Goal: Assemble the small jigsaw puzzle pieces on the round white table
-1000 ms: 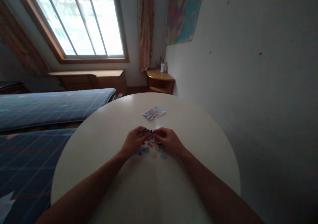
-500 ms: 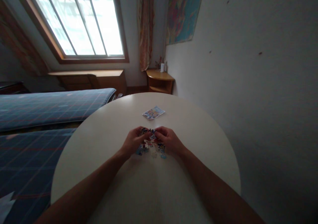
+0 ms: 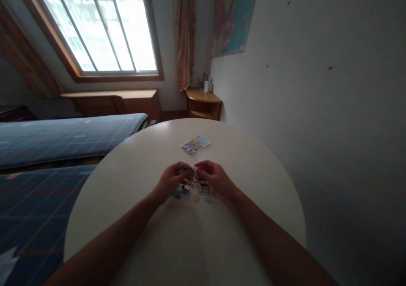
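My left hand [image 3: 176, 176] is curled round several small jigsaw puzzle pieces [image 3: 183, 168], dark and multicoloured, which show between its thumb and fingers. Close to its fingertips, my right hand [image 3: 212, 174] has thumb and fingers pinched on a small puzzle piece that the fingers largely cover. Below both hands, loose puzzle pieces [image 3: 204, 188] in red, dark and blue tones lie in a small heap on the table. Blue pieces [image 3: 181, 190] lie under the left wrist side, and a pale piece [image 3: 196, 199] is nearest me.
A small printed picture sheet [image 3: 195, 144] lies beyond my hands on the round white table [image 3: 133, 159]. Beds with blue plaid covers [image 3: 63, 136] stand to the left, and a bare wall [image 3: 333, 129] runs along the right. A corner shelf [image 3: 204, 96] stands behind.
My right hand's fingertips have shifted slightly, and the dark and blue pieces seen between the two hands no longer show there. The left hand stays nearly in place.
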`<action>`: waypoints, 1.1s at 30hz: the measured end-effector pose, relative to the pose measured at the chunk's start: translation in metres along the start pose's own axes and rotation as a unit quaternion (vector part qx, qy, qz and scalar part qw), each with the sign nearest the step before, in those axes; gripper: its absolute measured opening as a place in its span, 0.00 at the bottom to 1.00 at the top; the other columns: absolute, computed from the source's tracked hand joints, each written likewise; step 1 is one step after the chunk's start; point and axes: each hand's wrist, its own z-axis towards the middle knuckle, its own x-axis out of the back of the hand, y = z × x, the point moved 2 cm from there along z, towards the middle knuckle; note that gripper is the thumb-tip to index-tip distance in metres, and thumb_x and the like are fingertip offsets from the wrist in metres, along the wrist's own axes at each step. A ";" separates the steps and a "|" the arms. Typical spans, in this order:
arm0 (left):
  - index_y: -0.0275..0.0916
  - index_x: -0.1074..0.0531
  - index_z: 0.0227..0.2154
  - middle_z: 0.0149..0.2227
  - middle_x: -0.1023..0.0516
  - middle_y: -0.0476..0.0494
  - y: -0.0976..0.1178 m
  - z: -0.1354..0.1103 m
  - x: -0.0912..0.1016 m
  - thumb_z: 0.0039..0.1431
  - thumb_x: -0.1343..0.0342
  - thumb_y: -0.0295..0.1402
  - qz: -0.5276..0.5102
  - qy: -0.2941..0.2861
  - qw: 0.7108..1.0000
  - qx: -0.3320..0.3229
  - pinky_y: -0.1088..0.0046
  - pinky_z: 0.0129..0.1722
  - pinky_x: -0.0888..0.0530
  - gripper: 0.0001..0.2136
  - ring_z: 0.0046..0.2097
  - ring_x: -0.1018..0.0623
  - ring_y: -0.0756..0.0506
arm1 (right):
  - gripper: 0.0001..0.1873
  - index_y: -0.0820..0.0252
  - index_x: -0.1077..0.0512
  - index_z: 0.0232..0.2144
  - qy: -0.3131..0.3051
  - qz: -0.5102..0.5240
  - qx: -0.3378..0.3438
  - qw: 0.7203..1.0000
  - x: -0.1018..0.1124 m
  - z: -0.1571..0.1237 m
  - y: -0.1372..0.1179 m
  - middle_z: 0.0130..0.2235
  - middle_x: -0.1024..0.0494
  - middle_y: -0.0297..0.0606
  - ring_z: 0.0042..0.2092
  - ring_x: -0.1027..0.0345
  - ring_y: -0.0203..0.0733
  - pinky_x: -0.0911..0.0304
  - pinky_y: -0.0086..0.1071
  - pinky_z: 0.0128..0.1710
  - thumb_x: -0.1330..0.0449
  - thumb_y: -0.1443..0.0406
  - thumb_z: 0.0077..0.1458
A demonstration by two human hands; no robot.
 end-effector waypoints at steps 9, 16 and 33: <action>0.37 0.28 0.46 0.31 0.21 0.46 -0.006 0.003 0.005 0.49 0.34 0.46 0.002 0.016 1.000 -0.019 0.76 0.25 0.27 0.24 0.29 0.21 0.47 | 0.25 0.60 0.22 0.45 -0.024 -0.008 -0.005 1.000 -0.003 -0.003 -0.002 0.37 0.17 0.40 0.35 0.24 0.38 0.27 0.35 0.40 0.32 0.51 0.48; 0.36 0.28 0.33 0.23 0.26 0.50 -0.003 0.002 0.000 0.47 0.33 0.46 0.014 0.013 1.000 -0.017 0.78 0.18 0.30 0.19 0.23 0.25 0.49 | 0.23 0.61 0.22 0.39 -0.013 0.011 -0.019 1.000 -0.002 -0.002 0.001 0.35 0.18 0.38 0.34 0.24 0.37 0.28 0.33 0.39 0.30 0.51 0.45; 0.35 0.25 0.32 0.19 0.30 0.53 -0.008 0.005 0.002 0.48 0.35 0.48 0.047 0.054 0.997 -0.010 0.81 0.17 0.37 0.19 0.20 0.31 0.53 | 0.19 0.62 0.22 0.39 -0.033 -0.070 0.011 0.997 -0.008 -0.007 -0.004 0.37 0.18 0.40 0.36 0.26 0.40 0.34 0.32 0.39 0.33 0.54 0.51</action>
